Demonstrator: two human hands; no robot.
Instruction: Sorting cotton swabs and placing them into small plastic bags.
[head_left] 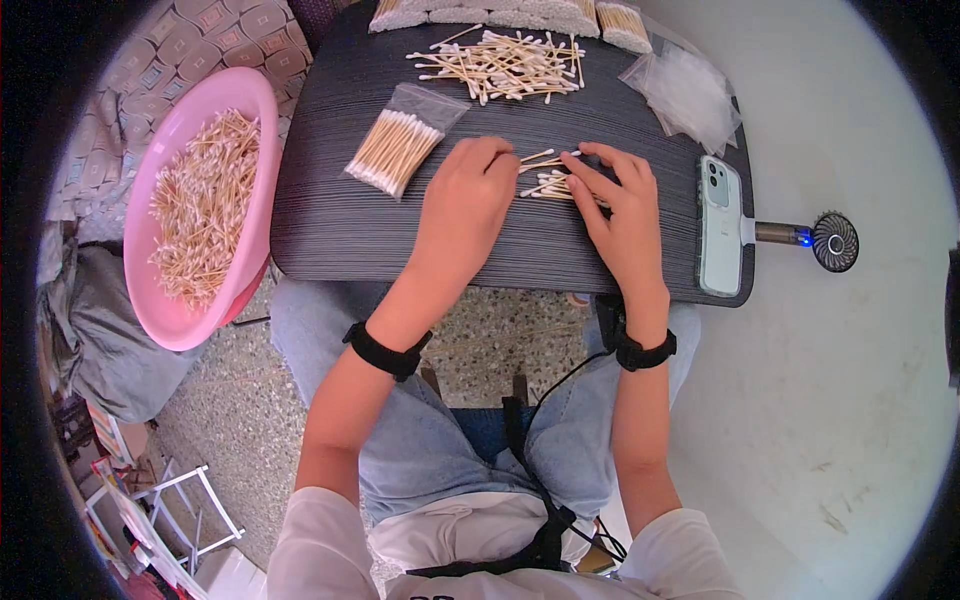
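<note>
Between my hands a small group of cotton swabs [549, 186] lies on the dark table, some of them partly under my right fingers. My left hand [466, 192] is closed beside them, its fingers curled and their tips hidden. Stick ends meet its edge, but I cannot tell whether it grips any. My right hand [622, 200] has its fingers spread, with the index fingertip and thumb touching the swabs. Left of my left hand lies a clear zip bag [395, 150] filled with a row of swabs. Farther back is a loose heap of cotton swabs [505, 68].
A pink basin [262, 120] full of loose swabs stands tilted at the table's left. Packed swab bags [490, 14] line the far edge. Clear empty bags [690, 100] lie far right. A phone [719, 225] with a small fan [834, 241] sits at the right edge, beside a pale wall.
</note>
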